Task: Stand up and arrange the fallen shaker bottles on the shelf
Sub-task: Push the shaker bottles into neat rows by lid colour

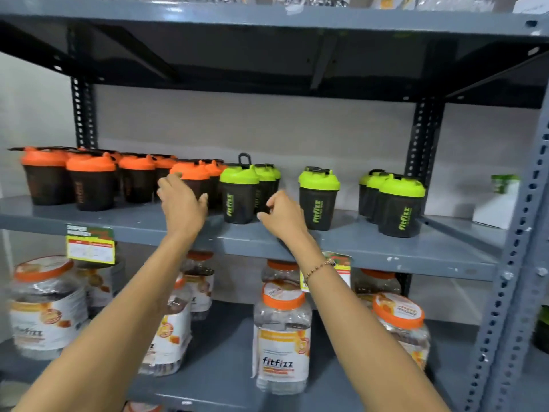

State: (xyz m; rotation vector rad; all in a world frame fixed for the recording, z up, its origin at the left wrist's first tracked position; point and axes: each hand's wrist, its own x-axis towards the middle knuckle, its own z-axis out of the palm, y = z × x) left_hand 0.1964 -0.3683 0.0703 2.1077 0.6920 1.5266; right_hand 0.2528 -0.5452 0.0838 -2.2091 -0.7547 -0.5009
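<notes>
- All shaker bottles in view stand upright on the shelf (178,221): orange-lidded group (92,179) at left, green-lidded ones (240,191) centre and right.
- Your left hand (182,203): fingers spread open around the nearest orange-lidded bottle (193,176), grip not closed.
- Your right hand (282,214): fingers loosely curled beside the green pair, holding nothing.
- Risk: bottles packed touching; nudging one sideways could topple its neighbours.
- Risk: front bottles sit near the shelf edge; a pull could drop one.
</notes>
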